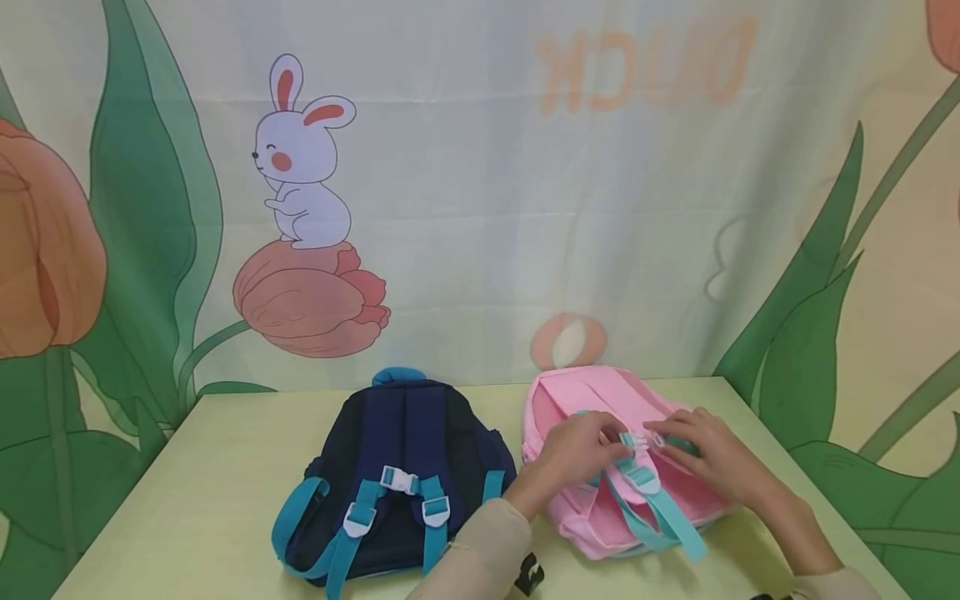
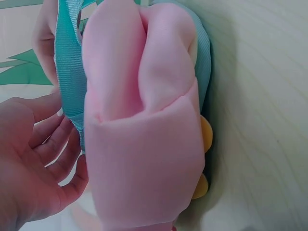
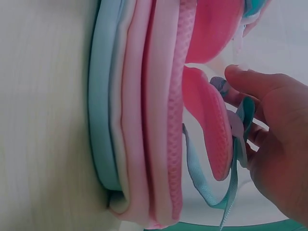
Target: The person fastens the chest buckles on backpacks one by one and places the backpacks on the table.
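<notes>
A pink backpack (image 1: 600,387) with teal straps lies at the right of the table, its shoulder straps facing up. My left hand (image 1: 581,450) pinches the teal strap beside a white buckle half (image 1: 640,443). Opposite it, my right hand (image 1: 708,446) holds the other small white buckle half (image 1: 657,439) between thumb and fingers. The two halves are close together, with a narrow gap. Below them, a white strap adjuster (image 1: 643,479) and loose teal strap ends (image 1: 675,521) hang over the bag. In the left wrist view, the teal strap (image 2: 70,62) partly hides my left fingertips.
To the left lies a dark blue backpack (image 1: 405,417), straps up, its white chest buckle (image 1: 399,480) fastened. Both bags rest on a pale yellow table (image 1: 187,500). Behind stands a printed curtain (image 1: 465,208) with a rabbit and tulips.
</notes>
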`<state>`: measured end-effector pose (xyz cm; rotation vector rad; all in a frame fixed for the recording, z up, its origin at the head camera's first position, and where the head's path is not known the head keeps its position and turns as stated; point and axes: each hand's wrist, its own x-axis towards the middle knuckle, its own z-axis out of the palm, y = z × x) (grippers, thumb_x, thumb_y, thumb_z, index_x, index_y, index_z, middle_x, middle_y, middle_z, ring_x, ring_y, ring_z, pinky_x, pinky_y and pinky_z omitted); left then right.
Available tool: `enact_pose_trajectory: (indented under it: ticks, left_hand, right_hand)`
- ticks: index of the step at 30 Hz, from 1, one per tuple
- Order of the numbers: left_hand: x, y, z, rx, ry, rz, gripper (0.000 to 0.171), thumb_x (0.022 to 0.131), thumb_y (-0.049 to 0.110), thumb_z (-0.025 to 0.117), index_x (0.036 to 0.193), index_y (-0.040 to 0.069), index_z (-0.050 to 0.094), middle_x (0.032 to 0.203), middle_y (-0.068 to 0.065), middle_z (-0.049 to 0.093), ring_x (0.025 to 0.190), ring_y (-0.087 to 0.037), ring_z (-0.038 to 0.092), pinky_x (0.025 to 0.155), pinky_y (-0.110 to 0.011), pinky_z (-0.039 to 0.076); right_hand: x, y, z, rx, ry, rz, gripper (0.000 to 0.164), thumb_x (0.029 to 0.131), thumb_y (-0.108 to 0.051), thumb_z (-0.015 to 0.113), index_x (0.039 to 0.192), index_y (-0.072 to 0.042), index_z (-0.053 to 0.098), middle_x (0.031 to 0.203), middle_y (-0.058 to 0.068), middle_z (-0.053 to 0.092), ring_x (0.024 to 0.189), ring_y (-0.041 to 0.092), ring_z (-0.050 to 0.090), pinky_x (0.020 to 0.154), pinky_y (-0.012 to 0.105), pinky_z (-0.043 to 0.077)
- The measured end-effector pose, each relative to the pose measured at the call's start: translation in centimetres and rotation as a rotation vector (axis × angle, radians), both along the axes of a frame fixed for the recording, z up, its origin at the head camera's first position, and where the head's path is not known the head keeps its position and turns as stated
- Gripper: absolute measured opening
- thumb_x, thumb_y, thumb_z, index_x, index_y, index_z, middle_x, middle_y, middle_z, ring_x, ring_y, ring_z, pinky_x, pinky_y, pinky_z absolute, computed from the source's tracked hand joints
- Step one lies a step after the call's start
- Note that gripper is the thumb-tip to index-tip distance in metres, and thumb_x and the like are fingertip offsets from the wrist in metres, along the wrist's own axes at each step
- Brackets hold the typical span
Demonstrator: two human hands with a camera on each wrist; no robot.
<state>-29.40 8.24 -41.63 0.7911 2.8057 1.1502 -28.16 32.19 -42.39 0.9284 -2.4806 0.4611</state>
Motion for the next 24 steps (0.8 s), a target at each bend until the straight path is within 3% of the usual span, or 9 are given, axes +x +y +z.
enact_pose_trajectory:
  ticks: [6,15,24]
  left_hand:
    - [0.1,-0.2,0.7,0.008,-0.001,0.005,0.026,0.092,0.031,0.071,0.116,0.022,0.071,0.095,0.014,0.066,0.078,0.002,0.056,0.068,-0.017,0.046]
    - [-0.1,-0.8,0.8,0.022,-0.051,0.042,0.028,0.093,0.032,0.069,0.12,0.022,0.07,0.099,0.012,0.067,0.081,0.0,0.057,0.07,-0.019,0.046]
    - [-0.2,-1.4,0.9,-0.023,-0.025,0.044,0.027,0.094,0.03,0.068,0.119,0.021,0.071,0.098,0.01,0.067,0.079,-0.003,0.056,0.072,-0.02,0.046]
  right_hand:
    - [0.4,-0.8,0.7,0.061,0.034,-0.016,0.037,0.085,-0.008,0.075,0.122,-0.012,0.07,0.102,-0.009,0.064,0.087,0.003,0.043,0.075,0.03,0.037]
    - [0.8,-1.8,1.3,0.004,-0.061,-0.119,0.027,0.083,-0.016,0.08,0.109,-0.018,0.072,0.092,-0.015,0.065,0.08,0.003,0.043,0.07,0.027,0.038]
    - [0.7,-2.9,1.6,0.04,-0.044,-0.113,0.026,0.082,-0.019,0.08,0.108,-0.017,0.075,0.101,-0.006,0.071,0.09,0.013,0.056,0.08,0.04,0.043]
